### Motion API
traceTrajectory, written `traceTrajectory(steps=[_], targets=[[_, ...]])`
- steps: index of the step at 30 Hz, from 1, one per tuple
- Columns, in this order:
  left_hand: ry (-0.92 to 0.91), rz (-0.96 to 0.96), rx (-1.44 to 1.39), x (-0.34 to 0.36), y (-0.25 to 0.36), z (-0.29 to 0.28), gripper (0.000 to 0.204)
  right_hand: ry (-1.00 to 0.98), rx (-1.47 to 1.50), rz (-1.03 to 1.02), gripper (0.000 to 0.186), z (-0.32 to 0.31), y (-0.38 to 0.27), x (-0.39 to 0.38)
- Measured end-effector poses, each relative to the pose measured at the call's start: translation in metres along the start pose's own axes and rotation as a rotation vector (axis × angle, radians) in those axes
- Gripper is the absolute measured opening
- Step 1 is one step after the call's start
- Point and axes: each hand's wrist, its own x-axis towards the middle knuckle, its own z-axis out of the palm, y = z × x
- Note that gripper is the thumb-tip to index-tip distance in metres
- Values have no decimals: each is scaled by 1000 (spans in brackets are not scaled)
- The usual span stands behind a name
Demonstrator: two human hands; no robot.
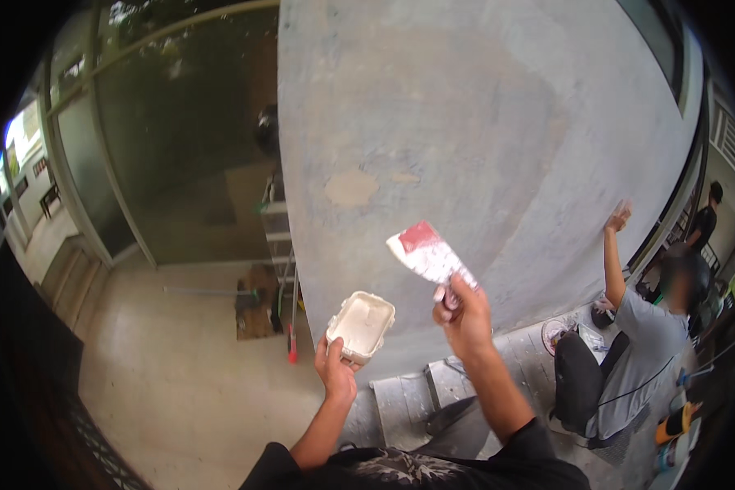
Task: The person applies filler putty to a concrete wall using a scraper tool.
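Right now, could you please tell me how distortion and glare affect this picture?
In the head view, fisheye distortion curves the right edge of the grey plastered wall; reflections overlay the dark glass panel; daylight washes out the bright leftmost opening.

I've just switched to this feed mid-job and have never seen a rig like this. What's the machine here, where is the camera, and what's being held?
There is no machine: you see a person's two bare hands. The one picture comes from the left of two fisheye cameras worn on their head, looking down, so straight edges bend near the rim.

The left hand holds a small pale tub with whitish paste inside. The right hand grips a scraper, its blade red and smeared white. Ahead is a grey wall with a beige patch and a smaller one beside it.

On the floor at left lies a brown sheet, near a ladder. The seated person at right is someone else, with one arm raised toward the wall.
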Motion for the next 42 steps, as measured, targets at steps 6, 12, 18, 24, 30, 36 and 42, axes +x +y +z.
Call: traceTrajectory(steps=[6,12,18,24,30,36,42], targets=[[-58,57,7,1,-4,-1,49,-178,-98,-328,19,57,-164,57],[30,62,53,-7,4,4,51,-188,-265,-608,14,113,-281,122],[176,91,86,-30,13,-39,53,112,-1036,-1367,26,139,-290,189],[302,183,91,-54,22,-81,56,329,-2058,-1960,40,136,-214,252],[432,228,35,-59,31,-94,59,13,-2246,-1697,44,114,-168,212],[413,253,46,-67,38,-106,61,57,-1973,-1641,10,132,-216,178],[388,217,97,-64,30,-100,60,282,-1958,-1867,12,152,-289,218]])
